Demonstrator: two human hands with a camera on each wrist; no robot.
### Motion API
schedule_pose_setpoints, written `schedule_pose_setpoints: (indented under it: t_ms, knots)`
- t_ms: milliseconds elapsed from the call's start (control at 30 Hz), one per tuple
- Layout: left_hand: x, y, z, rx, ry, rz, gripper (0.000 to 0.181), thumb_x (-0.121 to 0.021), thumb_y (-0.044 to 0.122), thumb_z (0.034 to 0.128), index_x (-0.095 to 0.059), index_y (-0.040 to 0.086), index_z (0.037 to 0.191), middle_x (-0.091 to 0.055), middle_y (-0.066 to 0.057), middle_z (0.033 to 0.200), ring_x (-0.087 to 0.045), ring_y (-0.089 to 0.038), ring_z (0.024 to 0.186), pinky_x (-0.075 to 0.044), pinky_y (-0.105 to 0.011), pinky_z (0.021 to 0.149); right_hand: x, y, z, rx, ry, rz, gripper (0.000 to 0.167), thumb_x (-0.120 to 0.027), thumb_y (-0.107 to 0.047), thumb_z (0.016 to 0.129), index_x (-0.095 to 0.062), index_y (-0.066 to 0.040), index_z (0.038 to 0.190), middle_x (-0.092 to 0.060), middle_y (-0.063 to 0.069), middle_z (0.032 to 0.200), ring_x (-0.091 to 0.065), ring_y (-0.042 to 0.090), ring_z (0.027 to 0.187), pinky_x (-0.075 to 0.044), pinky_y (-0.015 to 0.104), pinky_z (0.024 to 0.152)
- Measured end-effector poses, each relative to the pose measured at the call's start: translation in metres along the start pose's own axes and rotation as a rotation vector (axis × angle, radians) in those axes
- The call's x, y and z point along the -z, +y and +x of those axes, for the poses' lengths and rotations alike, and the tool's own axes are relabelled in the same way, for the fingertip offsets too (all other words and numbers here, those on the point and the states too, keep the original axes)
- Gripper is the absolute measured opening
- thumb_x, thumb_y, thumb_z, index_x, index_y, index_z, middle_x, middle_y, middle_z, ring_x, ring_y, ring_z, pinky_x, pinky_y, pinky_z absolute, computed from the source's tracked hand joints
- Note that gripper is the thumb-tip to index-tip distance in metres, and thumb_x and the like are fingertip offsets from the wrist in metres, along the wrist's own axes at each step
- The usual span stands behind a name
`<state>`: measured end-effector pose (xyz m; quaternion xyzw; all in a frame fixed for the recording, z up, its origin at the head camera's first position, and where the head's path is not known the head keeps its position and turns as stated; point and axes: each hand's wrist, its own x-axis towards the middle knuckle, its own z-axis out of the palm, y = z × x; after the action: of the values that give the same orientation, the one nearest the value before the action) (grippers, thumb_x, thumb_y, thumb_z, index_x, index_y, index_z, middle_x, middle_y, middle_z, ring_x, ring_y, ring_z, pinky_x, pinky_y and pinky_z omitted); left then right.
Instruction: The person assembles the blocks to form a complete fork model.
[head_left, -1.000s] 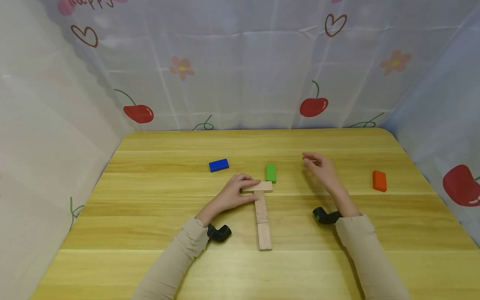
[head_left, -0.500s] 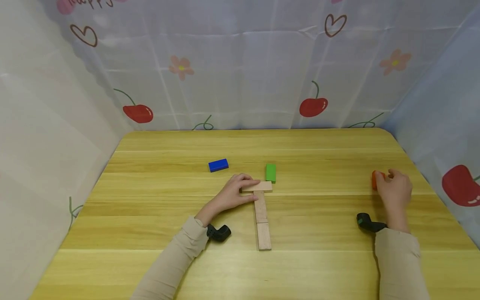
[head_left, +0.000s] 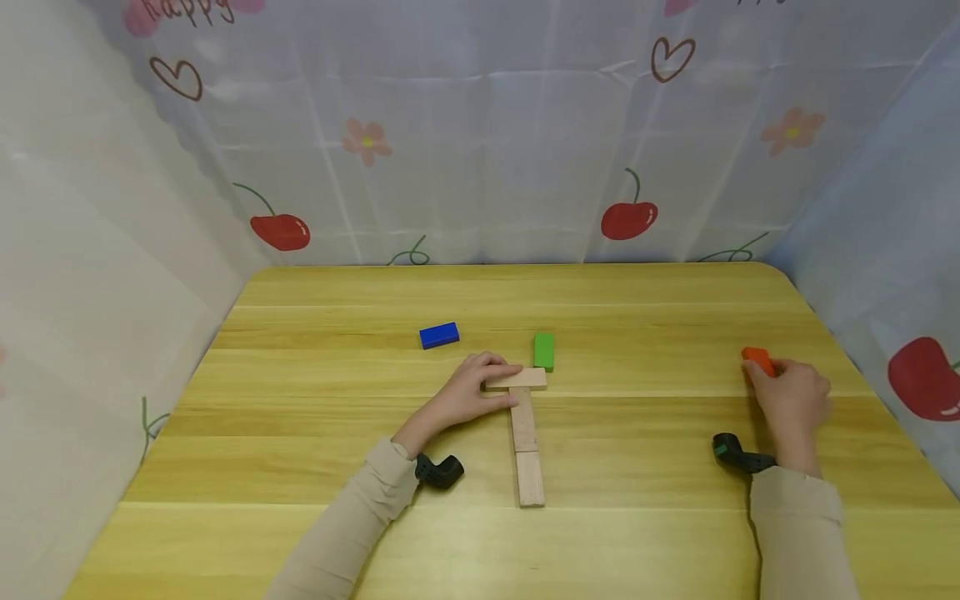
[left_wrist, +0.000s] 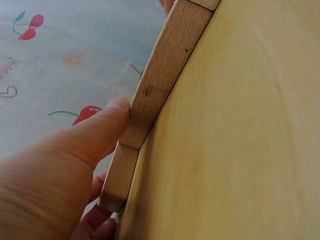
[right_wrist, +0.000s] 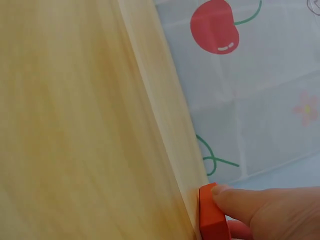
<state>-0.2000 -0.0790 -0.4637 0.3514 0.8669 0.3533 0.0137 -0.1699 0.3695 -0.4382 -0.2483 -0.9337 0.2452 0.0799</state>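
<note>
Two plain wooden blocks, an upper (head_left: 522,421) and a lower (head_left: 529,479), lie end to end in a column, with a crosswise block (head_left: 528,378) across the top. My left hand (head_left: 463,397) grips the crosswise block's left part, fingers behind it, thumb against the upper column block; the left wrist view shows that thumb on the side of the wood (left_wrist: 167,60). At the far right my right hand (head_left: 792,402) pinches an orange block (head_left: 759,359) between thumb and fingers. In the right wrist view the thumb presses the orange block (right_wrist: 212,215); the other fingers are mostly hidden.
A green block (head_left: 543,352) stands just behind the crosswise block's right end, close to it. Farther back on the left lies a blue block (head_left: 439,336). A patterned curtain (head_left: 480,167) hangs behind the table (head_left: 300,467) and along both sides.
My right hand has moved right from beside the green block to the orange block and now pinches it; the orange block has turned slightly. My left hand has stayed on the wooden blocks.
</note>
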Motion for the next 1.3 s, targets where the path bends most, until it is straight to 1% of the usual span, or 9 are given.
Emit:
schedule_pose_setpoints:
  t_ms: [267, 367, 533, 633, 800, 900, 1033, 1133, 1300]
  knots:
    - [-0.001, 0.0, 0.0, -0.003, 0.004, -0.002, 0.05, -0.071, 0.03, 0.0848, -0.059, 0.013, 0.13, -0.053, -0.006, 0.119, -0.045, -0.023, 0.109, -0.035, -0.039, 0.091, -0.013, -0.002, 0.0, 0.074, 0.128, 0.242, 0.041, -0.057, -0.017, 0.092, -0.055, 0.006, 0.126, -0.053, 0.029, 0.12, -0.045, 0.045, 0.106, -0.032, 0.05, 0.085]
    - [0.0, -0.001, 0.0, 0.001, 0.003, -0.004, 0.049, -0.071, 0.03, 0.0846, -0.059, 0.013, 0.13, -0.053, -0.006, 0.119, -0.045, -0.023, 0.11, -0.034, -0.039, 0.091, -0.015, -0.004, 0.0, 0.069, 0.134, 0.302, 0.04, -0.059, -0.015, 0.092, -0.056, 0.003, 0.127, -0.054, 0.026, 0.122, -0.046, 0.041, 0.109, -0.031, 0.047, 0.088]
    - [0.0, -0.001, 0.0, 0.006, 0.0, -0.007, 0.049, -0.071, 0.031, 0.085, -0.059, 0.014, 0.13, -0.053, -0.007, 0.12, -0.044, -0.023, 0.11, -0.034, -0.039, 0.092, -0.015, -0.006, 0.002, 0.027, 0.044, 0.387, 0.042, -0.054, -0.016, 0.095, -0.051, -0.001, 0.134, -0.045, 0.02, 0.136, -0.04, 0.037, 0.122, -0.03, 0.046, 0.099]
    - [0.0, -0.001, 0.0, 0.01, -0.001, -0.01, 0.049, -0.071, 0.031, 0.085, -0.059, 0.015, 0.13, -0.052, -0.006, 0.12, -0.044, -0.023, 0.11, -0.034, -0.039, 0.092, -0.015, -0.009, 0.002, -0.047, -0.019, 0.505, 0.043, -0.052, -0.016, 0.096, -0.048, -0.006, 0.138, -0.044, 0.013, 0.138, -0.037, 0.027, 0.126, -0.031, 0.035, 0.101]
    - [-0.001, -0.002, -0.001, 0.003, -0.001, -0.009, 0.05, -0.07, 0.031, 0.0854, -0.058, 0.014, 0.13, -0.052, -0.006, 0.121, -0.044, -0.023, 0.111, -0.034, -0.04, 0.092, -0.012, -0.021, 0.0, -0.153, -0.11, 0.951, 0.045, -0.06, -0.008, 0.091, -0.053, -0.012, 0.135, -0.055, -0.003, 0.108, -0.048, 0.009, 0.103, -0.04, 0.012, 0.08]
    - [-0.001, -0.002, -0.001, -0.004, 0.002, -0.004, 0.05, -0.07, 0.032, 0.0856, -0.058, 0.014, 0.131, -0.052, -0.006, 0.12, -0.044, -0.023, 0.111, -0.034, -0.04, 0.092, -0.011, -0.032, -0.002, -0.163, -0.162, 1.222, 0.034, -0.068, -0.004, 0.084, -0.063, -0.011, 0.117, -0.056, -0.005, 0.095, -0.053, 0.004, 0.086, -0.046, 0.012, 0.068]
    - [0.0, -0.001, -0.001, -0.005, 0.005, 0.0, 0.05, -0.07, 0.032, 0.0857, -0.058, 0.013, 0.131, -0.052, -0.006, 0.119, -0.044, -0.023, 0.11, -0.034, -0.04, 0.092, -0.014, -0.052, -0.006, -0.16, -0.29, 1.455, 0.021, -0.071, -0.005, 0.082, -0.064, -0.009, 0.102, -0.055, 0.003, 0.101, -0.063, 0.011, 0.079, -0.05, 0.02, 0.069]
    - [0.0, -0.001, -0.001, -0.004, 0.004, -0.001, 0.05, -0.07, 0.031, 0.0858, -0.058, 0.013, 0.131, -0.052, -0.007, 0.12, -0.044, -0.023, 0.11, -0.034, -0.04, 0.091, -0.019, -0.073, -0.01, -0.128, -0.391, 1.515, 0.021, -0.067, -0.007, 0.085, -0.061, -0.006, 0.106, -0.048, 0.007, 0.11, -0.064, 0.016, 0.081, -0.05, 0.024, 0.074]
    - [-0.002, -0.002, -0.001, -0.006, 0.005, -0.002, 0.05, -0.07, 0.031, 0.0855, -0.058, 0.014, 0.13, -0.052, -0.006, 0.119, -0.044, -0.022, 0.109, -0.034, -0.039, 0.091, -0.034, -0.112, -0.013, -0.031, -0.496, 1.463, 0.03, -0.058, -0.012, 0.092, -0.052, -0.002, 0.12, -0.041, 0.008, 0.117, -0.056, 0.016, 0.089, -0.047, 0.022, 0.08]
